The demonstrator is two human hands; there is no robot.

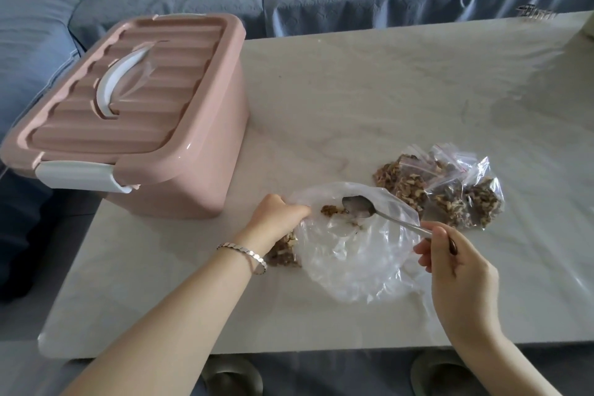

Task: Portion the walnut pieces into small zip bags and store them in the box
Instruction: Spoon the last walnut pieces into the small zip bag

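Two grips were seen lower centre: bag (pixel 353 267) clenched open by left hand (pixel 276 219), admitting the spoon (pixel 356 205) pinched by right hand (pixel 456 270).

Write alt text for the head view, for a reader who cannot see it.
A person's right hand holds a spoon inside a large clear bag that the left hand grips at its rim, near a few walnut pieces. Filled zip bags lie to the right on the pale table; a closed pink box stands at the left.
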